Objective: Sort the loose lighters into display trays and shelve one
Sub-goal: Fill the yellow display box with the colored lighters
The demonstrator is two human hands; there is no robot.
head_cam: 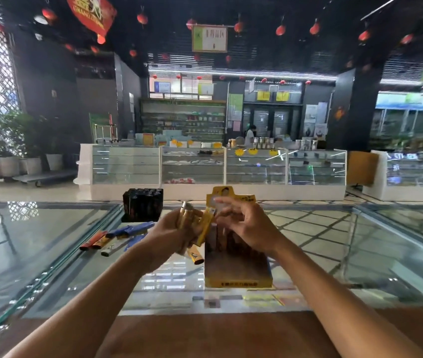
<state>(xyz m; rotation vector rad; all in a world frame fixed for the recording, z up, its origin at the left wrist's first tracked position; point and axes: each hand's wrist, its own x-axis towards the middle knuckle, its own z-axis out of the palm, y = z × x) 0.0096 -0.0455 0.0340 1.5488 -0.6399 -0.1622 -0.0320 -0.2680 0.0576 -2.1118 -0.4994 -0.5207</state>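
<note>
Left hand (176, 236): my fingers curl round a bundle of yellow plastic lighters (187, 215). Right hand (246, 226): fingers loosely spread above the yellow cardboard display tray (236, 270), mid glass counter (50, 254); whether they hold anything, I cannot tell. Black lighter tray (143, 204): far edge.

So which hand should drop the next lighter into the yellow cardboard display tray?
Probably the right hand: it hovers over that yellow cardboard tray, fingers beside the yellow plastic lighters the left hand grips.
</note>
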